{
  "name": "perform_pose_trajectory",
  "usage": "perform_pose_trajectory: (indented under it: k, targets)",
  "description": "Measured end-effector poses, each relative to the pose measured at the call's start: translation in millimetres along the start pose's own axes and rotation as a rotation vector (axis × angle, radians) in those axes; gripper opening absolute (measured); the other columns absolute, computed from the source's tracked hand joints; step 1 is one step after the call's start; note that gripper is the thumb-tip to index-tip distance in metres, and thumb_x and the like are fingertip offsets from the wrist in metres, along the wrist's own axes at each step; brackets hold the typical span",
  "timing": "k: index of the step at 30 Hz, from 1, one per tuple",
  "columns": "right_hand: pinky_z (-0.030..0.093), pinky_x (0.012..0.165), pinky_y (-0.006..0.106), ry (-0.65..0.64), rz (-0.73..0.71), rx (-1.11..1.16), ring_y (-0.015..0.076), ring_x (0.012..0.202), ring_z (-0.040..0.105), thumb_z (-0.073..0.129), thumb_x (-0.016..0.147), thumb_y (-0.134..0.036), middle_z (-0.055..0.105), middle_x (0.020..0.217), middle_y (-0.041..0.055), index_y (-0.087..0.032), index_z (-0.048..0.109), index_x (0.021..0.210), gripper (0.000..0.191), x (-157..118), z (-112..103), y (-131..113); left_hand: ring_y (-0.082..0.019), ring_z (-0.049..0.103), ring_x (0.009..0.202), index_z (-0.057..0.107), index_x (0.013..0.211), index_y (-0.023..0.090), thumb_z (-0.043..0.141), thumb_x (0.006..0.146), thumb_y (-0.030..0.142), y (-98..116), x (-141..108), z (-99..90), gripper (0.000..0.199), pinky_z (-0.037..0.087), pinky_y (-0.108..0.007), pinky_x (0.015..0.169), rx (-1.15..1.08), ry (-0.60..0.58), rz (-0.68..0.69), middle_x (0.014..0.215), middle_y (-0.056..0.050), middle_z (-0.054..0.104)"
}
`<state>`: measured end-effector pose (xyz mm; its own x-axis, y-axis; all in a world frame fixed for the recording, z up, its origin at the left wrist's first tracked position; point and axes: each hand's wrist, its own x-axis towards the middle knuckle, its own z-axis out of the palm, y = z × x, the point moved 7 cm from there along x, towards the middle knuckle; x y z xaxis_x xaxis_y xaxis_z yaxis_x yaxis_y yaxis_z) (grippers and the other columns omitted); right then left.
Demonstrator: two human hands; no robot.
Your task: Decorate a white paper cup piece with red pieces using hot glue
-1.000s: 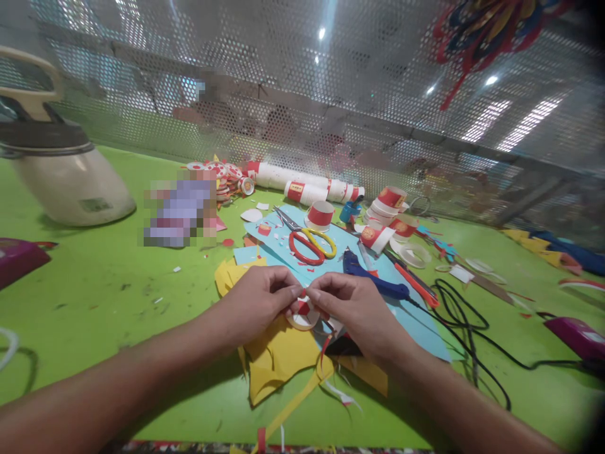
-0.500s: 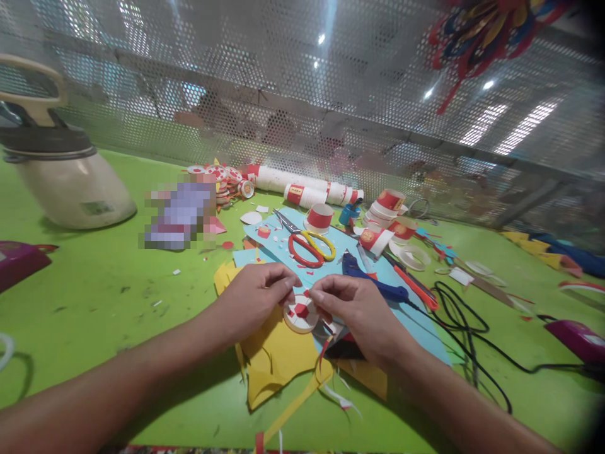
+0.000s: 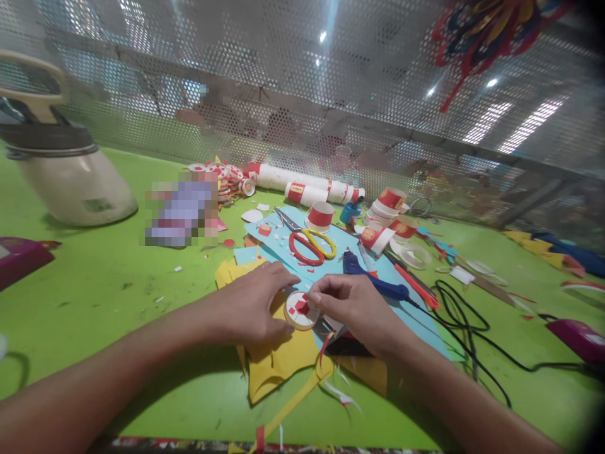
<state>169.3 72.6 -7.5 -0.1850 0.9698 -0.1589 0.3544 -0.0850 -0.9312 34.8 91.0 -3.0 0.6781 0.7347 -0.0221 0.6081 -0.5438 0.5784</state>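
Observation:
A round white disc with red pieces on it (image 3: 301, 310) lies over yellow paper (image 3: 278, 362) at the centre. My left hand (image 3: 262, 302) is at the disc's left side, thumb and fingers spread apart around that edge. My right hand (image 3: 352, 306) is at the disc's right edge, thumb and index finger pinched together; whatever is between the tips is too small to name. Just beyond lie scissors with red and yellow handles (image 3: 312, 246) on light blue paper. A blue glue gun (image 3: 373, 277) rests beyond my right hand.
Paper cups (image 3: 321, 216) and a long row of stacked cups (image 3: 302, 183) lie at the back. A red cutter (image 3: 416, 287) and black cable (image 3: 466, 328) are on the right. A large sprayer (image 3: 70, 183) stands left, near a blurred purple object (image 3: 182, 211).
My left hand has opened from a pinch, its thumb and fingers now spread beside the disc. My right hand has stayed nearly in place, still pinched.

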Motion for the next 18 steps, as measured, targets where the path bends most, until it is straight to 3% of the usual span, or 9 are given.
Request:
perform_pose_trajectory:
  k: [8,18]
  targets:
    - [0.038,0.055,0.023,-0.037,-0.021,-0.257,0.0098,0.057,0.048,0.058,0.076,-0.012,0.059,0.061,-0.0011,-0.014,0.064,0.065,0.012,10.2,1.1,-9.3,-0.026,0.05,0.096,0.056,0.102,0.017,0.071,0.069,0.042,-2.2,5.3,11.4,0.043,0.043,-0.037,0.079,0.077,0.068,0.008,0.102,-0.007,0.054]
    - [0.039,0.056,0.024,-0.13,-0.083,-0.434,0.0119,0.058,0.052,0.058,0.078,-0.011,0.062,0.06,0.0009,-0.014,0.063,0.062,0.017,21.4,7.6,-18.6,-0.02,0.049,0.085,0.056,0.092,0.018,0.067,0.072,0.032,-0.8,5.1,13.6,0.027,0.04,-0.03,0.069,0.079,0.091,0.043,0.093,-0.005,0.053]
